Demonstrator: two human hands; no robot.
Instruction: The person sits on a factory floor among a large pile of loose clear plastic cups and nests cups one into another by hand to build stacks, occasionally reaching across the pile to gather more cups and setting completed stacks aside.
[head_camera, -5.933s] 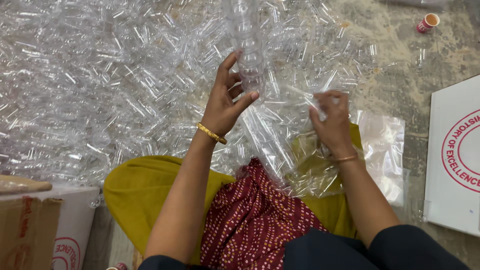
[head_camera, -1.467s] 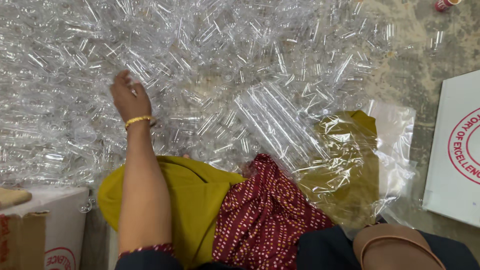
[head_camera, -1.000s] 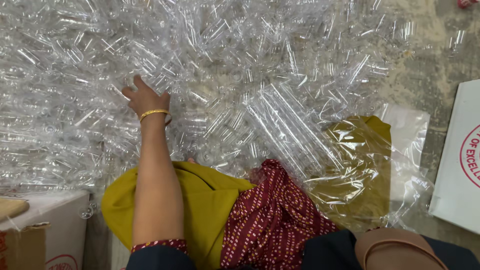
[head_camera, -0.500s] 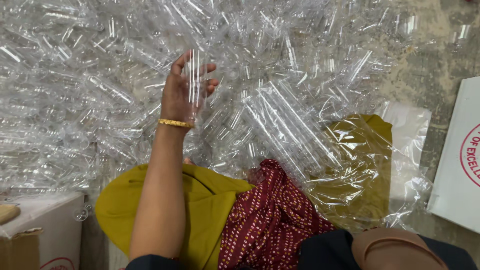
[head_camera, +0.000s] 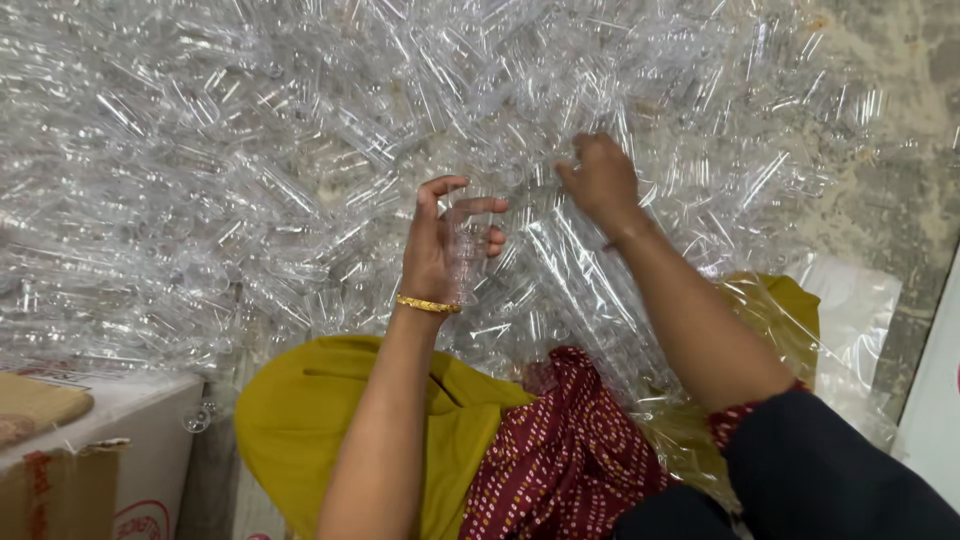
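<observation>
The left hand (head_camera: 440, 245) is curling its fingers around a clear plastic tube (head_camera: 466, 250), gripping it upright just above the lap, with a gold bangle (head_camera: 428, 304) sitting at the wrist below it. The tube is standing roughly vertical between the thumb and the bent fingers, a little clear of the heap behind it. The right hand (head_camera: 600, 182) is reaching farther forward and is resting knuckles-up on the great pile of clear plastic tubes (head_camera: 250, 170) that is spreading across the floor (head_camera: 900, 190); its fingers are bending down into the tubes, but whether they are closing on any one of them cannot be told, since the fingertips are hidden among the glare and the clutter. The right forearm is crossing over a clear plastic bag (head_camera: 840, 320) that is lying open at the right, with more tubes lying side by side in a loose bundle (head_camera: 570, 270) near its mouth. Beneath both arms, yellow cloth (head_camera: 300, 430) and a red patterned cloth (head_camera: 570, 460) are covering the lap. At the lower left a cardboard box (head_camera: 70, 490) is standing beside the pile, and a white board (head_camera: 935, 420) is showing at the right edge.
</observation>
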